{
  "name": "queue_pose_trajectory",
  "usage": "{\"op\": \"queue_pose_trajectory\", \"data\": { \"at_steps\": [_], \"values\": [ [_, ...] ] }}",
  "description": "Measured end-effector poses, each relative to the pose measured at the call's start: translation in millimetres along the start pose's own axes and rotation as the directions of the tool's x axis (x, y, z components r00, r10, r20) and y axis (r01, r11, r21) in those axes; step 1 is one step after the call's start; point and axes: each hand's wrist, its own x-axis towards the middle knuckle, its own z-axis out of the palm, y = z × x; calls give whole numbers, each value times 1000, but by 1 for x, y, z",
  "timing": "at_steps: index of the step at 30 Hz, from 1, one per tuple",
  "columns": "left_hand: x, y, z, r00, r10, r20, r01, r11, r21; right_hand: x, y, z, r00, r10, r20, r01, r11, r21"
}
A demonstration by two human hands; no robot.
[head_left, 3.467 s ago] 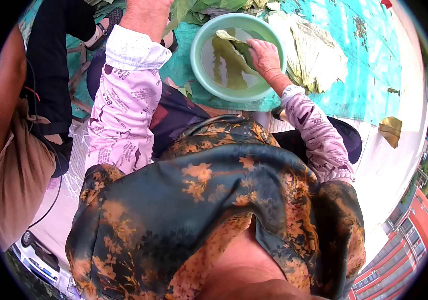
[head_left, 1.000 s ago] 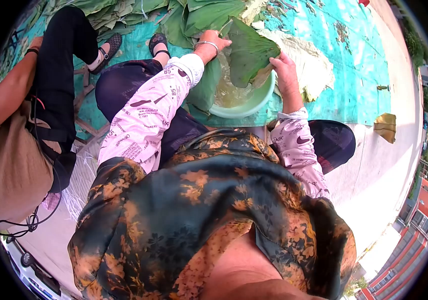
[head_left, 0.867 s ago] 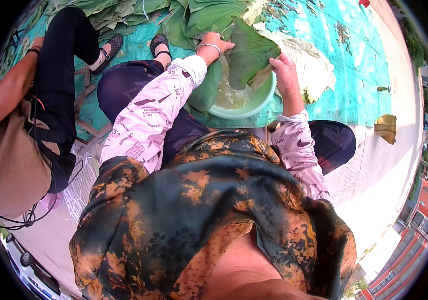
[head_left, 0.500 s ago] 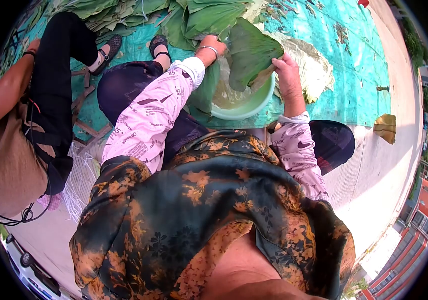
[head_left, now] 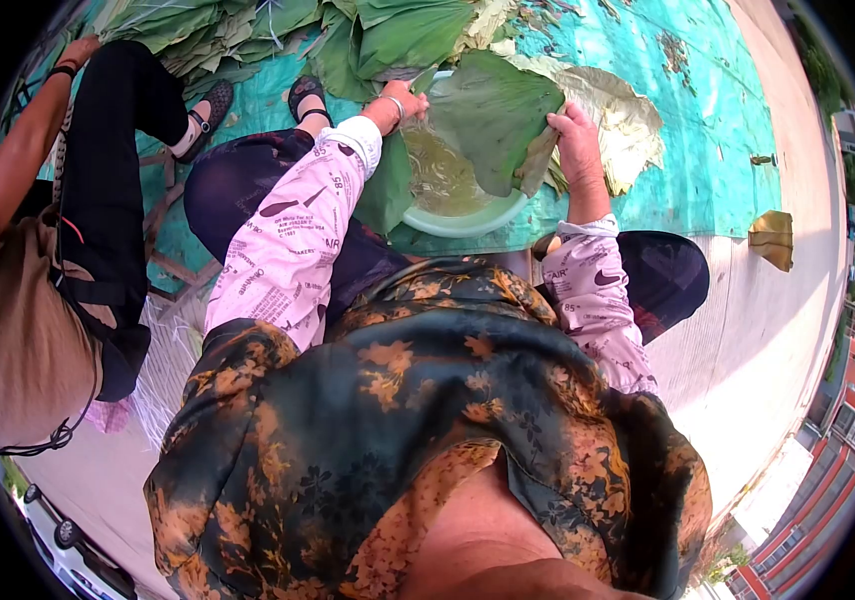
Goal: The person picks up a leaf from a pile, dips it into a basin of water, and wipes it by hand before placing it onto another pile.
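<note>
A large green lotus leaf (head_left: 503,115) is spread over a pale green basin (head_left: 473,226) with cloudy water in it. My right hand (head_left: 578,145) pinches the leaf's right edge between thumb and fingers. At the basin's left side, my left hand (head_left: 396,106), with a bracelet at the wrist, has its fingers closed on leaf material. Another green leaf (head_left: 386,195) hangs below that hand, over the basin's left rim. Whether the left fingers grip this leaf, the large one or both is hard to see.
Stacked green leaves (head_left: 413,40) lie beyond the basin on a turquoise tarp (head_left: 713,130). Pale dried leaves (head_left: 628,125) are to the right. A brown leaf piece (head_left: 771,240) rests at the tarp's edge. Another person (head_left: 28,330) sits at left, a hand near the leaf pile.
The large leaf has spread flatter over the basin and shifted slightly left and down. My left hand has moved left, uncovering more water. The other person's arm has reached up toward the leaves.
</note>
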Motion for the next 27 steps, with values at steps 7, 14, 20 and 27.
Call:
{"op": "queue_pose_trajectory", "data": {
  "at_steps": [7,14,20,27],
  "values": [
    [3,57,6,926,240,-290,-75,872,483,-6,-1,13,995,56,77,-43,985,-165],
    [-16,65,46,914,342,220,-407,764,501,-4,22,32,975,85,204,24,877,-481],
    [-19,69,48,959,189,210,-278,766,580,-11,24,39,989,-112,97,140,490,-860],
    [-25,82,40,971,141,191,-222,829,514,-2,30,19,963,-208,171,258,536,-804]
  ]
}}
